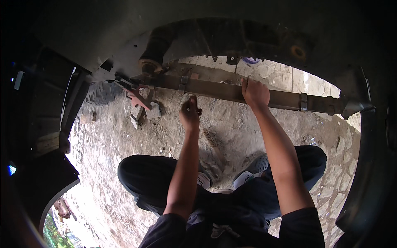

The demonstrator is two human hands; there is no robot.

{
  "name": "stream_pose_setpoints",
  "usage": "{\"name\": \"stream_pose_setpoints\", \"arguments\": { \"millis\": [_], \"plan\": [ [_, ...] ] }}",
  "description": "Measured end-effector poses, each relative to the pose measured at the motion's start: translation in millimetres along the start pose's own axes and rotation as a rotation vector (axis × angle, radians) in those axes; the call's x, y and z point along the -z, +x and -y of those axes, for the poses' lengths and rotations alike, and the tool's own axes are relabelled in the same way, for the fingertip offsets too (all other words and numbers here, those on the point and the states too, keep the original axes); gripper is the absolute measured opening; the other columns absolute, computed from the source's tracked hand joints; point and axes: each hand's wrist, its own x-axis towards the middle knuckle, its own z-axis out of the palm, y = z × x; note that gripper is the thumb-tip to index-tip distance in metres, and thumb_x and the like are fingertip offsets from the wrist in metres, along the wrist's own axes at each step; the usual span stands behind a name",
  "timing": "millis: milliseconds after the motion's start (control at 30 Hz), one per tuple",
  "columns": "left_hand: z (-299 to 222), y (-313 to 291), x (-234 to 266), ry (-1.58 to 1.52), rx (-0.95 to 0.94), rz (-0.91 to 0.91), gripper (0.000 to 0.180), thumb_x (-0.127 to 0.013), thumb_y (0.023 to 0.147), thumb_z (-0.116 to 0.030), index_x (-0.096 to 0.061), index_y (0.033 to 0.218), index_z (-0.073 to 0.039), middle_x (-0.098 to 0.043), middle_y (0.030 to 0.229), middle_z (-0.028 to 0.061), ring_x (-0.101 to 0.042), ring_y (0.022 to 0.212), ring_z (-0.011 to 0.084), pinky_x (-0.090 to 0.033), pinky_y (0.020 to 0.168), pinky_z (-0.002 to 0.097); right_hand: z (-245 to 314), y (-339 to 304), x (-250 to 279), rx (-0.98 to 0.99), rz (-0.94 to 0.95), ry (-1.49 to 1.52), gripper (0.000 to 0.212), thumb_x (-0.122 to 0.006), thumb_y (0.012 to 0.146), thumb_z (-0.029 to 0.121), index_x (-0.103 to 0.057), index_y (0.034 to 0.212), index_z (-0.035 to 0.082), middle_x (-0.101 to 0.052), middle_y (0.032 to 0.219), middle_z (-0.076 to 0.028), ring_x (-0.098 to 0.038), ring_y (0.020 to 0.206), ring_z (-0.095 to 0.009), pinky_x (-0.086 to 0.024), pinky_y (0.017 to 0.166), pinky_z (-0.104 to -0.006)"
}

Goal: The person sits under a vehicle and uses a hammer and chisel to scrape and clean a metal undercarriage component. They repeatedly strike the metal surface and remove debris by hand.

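A long brown metal beam (pixel 223 90) runs crosswise in front of me under a dark vehicle body. Metal bands wrap it, one clamp (pixel 183 84) at the left and another clamp (pixel 304 102) at the right. My right hand (pixel 256 93) is closed on the beam between the two bands, its thumb along the near side. Just below the beam, close to the left band, my left hand (pixel 190 114) is held with its fingers curled together. Whatever those fingers hold, if anything, is too small to make out.
A reddish metal stand (pixel 138 98) and broken blocks (pixel 153 110) are at the beam's left end, near a treaded tyre (pixel 101 93). What looks like a bristle brush (pixel 211 139) lies on the dusty ground between my feet. Dark body panels (pixel 45 111) curve around me.
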Motion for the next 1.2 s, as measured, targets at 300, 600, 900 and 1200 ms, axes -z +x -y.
{"name": "stream_pose_setpoints", "arguments": {
  "millis": [300, 600, 900, 1200],
  "plan": [
    [-16.3, 56.5, 7.1, 0.304, -0.654, -0.326, 0.024, -0.082, 0.083, -0.014, -0.076, 0.104, -0.008, -0.072, 0.091, 0.0100, -0.071, 0.079, 0.0293, -0.055, 0.073, 0.0402, 3.9, 2.8, 0.7, -0.046, 0.013, 0.037, 0.045, -0.047, 0.102, 0.044, -0.072, 0.090, 0.009, -0.073, 0.084, -0.018, -0.072, 0.085, -0.035, -0.054, 0.083, -0.0474],
    [-11.3, 52.5, 0.7, 0.414, -0.832, -0.353, 0.014, -0.077, 0.085, -0.007, -0.080, 0.099, -0.010, -0.068, 0.104, 0.0123, -0.070, 0.086, 0.0302, -0.058, 0.069, 0.0419, 2.8, 2.5, -0.5, -0.035, 0.044, -0.015, 0.044, -0.047, 0.102, 0.044, -0.073, 0.092, 0.010, -0.073, 0.086, -0.017, -0.072, 0.087, -0.035, -0.054, 0.086, -0.0473],
    [-25.7, 85.7, 21.1, 0.729, -0.745, -0.083, 0.018, -0.077, 0.082, -0.015, -0.079, 0.100, -0.012, -0.069, 0.110, 0.0181, -0.070, 0.090, 0.0380, -0.058, 0.077, 0.0460, 10.1, 2.7, 9.1, -0.086, 0.114, 0.026, 0.036, -0.050, 0.099, 0.038, -0.073, 0.095, 0.010, -0.073, 0.091, -0.018, -0.071, 0.092, -0.034, -0.054, 0.089, -0.0470],
    [-48.0, 90.0, 24.1, 0.524, -0.737, -0.216, 0.014, -0.078, 0.081, -0.019, -0.078, 0.094, -0.014, -0.073, 0.090, 0.0148, -0.071, 0.085, 0.0363, -0.058, 0.075, 0.0455, 9.3, 5.5, 3.9, -0.057, 0.074, 0.025, 0.035, -0.049, 0.097, 0.035, -0.074, 0.094, 0.010, -0.074, 0.093, -0.018, -0.071, 0.091, -0.036, -0.055, 0.088, -0.0478]
  ]
}}
